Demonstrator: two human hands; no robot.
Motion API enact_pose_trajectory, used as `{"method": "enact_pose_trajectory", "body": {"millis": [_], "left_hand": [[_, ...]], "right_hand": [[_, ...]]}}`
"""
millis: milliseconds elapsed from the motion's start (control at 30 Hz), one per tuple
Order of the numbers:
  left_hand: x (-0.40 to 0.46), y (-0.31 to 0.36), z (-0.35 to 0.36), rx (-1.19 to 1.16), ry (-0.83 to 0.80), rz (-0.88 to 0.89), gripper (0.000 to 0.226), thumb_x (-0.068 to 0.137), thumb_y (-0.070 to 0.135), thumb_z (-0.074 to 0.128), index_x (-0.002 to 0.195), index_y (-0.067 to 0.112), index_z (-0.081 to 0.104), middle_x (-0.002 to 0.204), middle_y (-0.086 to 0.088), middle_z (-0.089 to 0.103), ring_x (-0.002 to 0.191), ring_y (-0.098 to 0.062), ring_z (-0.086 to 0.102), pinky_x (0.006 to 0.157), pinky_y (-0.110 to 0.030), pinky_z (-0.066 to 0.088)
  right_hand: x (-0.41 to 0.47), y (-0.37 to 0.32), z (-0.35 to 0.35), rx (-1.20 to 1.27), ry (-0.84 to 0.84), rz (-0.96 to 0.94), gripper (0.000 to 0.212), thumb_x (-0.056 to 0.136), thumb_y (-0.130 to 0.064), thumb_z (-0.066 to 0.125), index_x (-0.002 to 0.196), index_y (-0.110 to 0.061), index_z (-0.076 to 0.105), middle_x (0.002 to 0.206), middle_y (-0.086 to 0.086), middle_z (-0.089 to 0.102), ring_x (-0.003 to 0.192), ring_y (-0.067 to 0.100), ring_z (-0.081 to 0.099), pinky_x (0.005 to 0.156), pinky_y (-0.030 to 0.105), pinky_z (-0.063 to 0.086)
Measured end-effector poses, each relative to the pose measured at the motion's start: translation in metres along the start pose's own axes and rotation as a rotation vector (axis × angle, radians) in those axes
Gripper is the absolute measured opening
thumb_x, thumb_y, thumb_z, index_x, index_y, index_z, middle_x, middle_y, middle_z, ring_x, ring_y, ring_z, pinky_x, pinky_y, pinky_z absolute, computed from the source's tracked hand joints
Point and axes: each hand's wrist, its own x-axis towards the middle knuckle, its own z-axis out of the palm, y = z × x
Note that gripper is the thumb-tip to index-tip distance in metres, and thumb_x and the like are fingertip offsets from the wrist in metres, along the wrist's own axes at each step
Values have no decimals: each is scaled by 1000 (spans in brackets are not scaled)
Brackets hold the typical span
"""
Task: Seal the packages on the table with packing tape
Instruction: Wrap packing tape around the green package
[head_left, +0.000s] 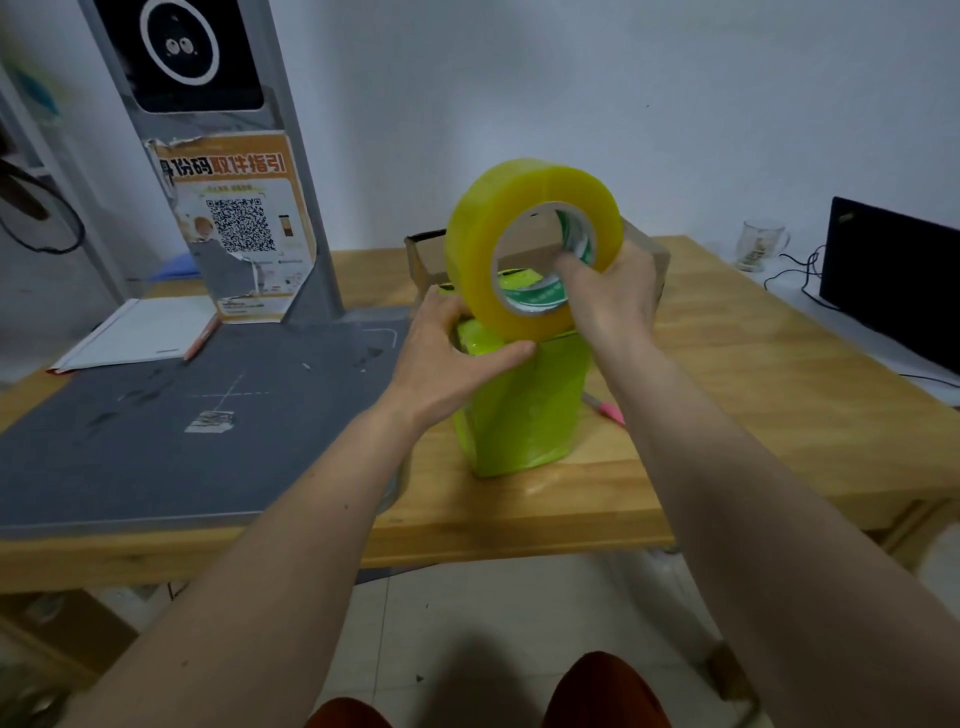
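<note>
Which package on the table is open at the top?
The brown cardboard box at the back, behind the tape roll: its flap stands up. The bright green package in front is wrapped shut, with the left hand on it.

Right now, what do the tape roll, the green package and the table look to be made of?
Tape roll: glossy yellowish translucent plastic film on a printed core, likely cardboard. Green package: shiny, creased plastic wrap, judging by glare. Table: light wood with visible grain, smooth finish.
</note>
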Motion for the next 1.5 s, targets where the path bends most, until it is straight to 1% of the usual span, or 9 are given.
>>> {"method": "enact_pose_trajectory", "body": {"millis": [233, 433, 633, 833, 933, 1067, 1267, 1400, 1500], "left_hand": [[-1, -4, 2, 96, 2, 7, 61, 72, 46, 81, 121, 16, 61, 136, 11, 50, 148, -10, 14, 110, -19, 17], [-3, -3, 4, 86, -8, -12, 60, 75, 47, 78, 123, 16, 57, 136, 15, 43, 149, -10, 9, 116, -28, 20], [-3, -2, 3, 110, 14, -18, 67, 69, 54, 78, 121, 17, 59, 140, 6, 49, 149, -12, 13, 119, -39, 23], [-3, -8, 3, 104, 43, 6, 63, 68, 51, 80, 119, 19, 61, 135, 13, 50, 149, -11, 14, 118, -35, 23], [-3, -12, -1, 75, 75, 10, 56, 69, 46, 82, 114, 19, 63, 126, 21, 49, 146, -6, 16, 118, -35, 24], [-1, -8, 4, 95, 56, 37, 53, 71, 37, 84, 113, 13, 62, 124, 14, 52, 149, -15, 16, 119, -38, 23], [2, -13, 4, 85, 47, 48, 52, 73, 36, 83, 115, 13, 62, 126, 16, 53, 148, -10, 15, 112, -21, 18], [4, -13, 4, 67, 38, 60, 52, 71, 34, 84, 113, 13, 63, 126, 13, 57, 146, -8, 18, 113, -22, 20], [5, -17, 2, 46, 36, 66, 52, 70, 36, 84, 112, 14, 63, 127, 11, 59, 143, -4, 18, 116, -27, 22]], "right_hand": [[20, 13, -27, 189, 60, 117, 8, 79, -17, 72, 85, -20, 69, 89, 5, 72, 87, 25, 69, 77, 53, 58], [7, 20, -16, 451, 4, 460, 61, 66, -27, 86, 119, -13, 58, 113, 9, 66, 102, 28, 65, 90, 51, 55], [4, 21, -20, 368, 20, 341, 8, 75, -24, 75, 79, -19, 70, 78, 1, 70, 85, 31, 68, 79, 61, 54], [11, 19, -29, 285, -34, 196, 18, 78, -21, 70, 61, -18, 63, 68, 4, 66, 88, 42, 65, 62, 61, 54], [26, 29, -39, 523, -8, 443, 12, 83, -20, 71, 87, -18, 60, 94, 10, 67, 78, 34, 70, 46, 42, 56], [29, 48, -45, 700, -33, 625, 36, 91, -18, 67, 123, -13, 52, 112, 15, 61, 79, 30, 68, 46, 38, 56], [30, 54, -39, 851, -239, 732, 11, 88, -9, 66, 98, -14, 63, 83, 6, 69, 75, 19, 64, 48, 25, 53], [41, 58, -35, 803, -180, 710, 35, 90, -5, 63, 124, -7, 57, 106, 14, 69, 86, 25, 66, 67, 41, 57], [52, 58, -34, 774, -131, 645, 49, 87, -7, 68, 133, -9, 51, 118, 17, 66, 91, 30, 70, 61, 48, 58]]}}
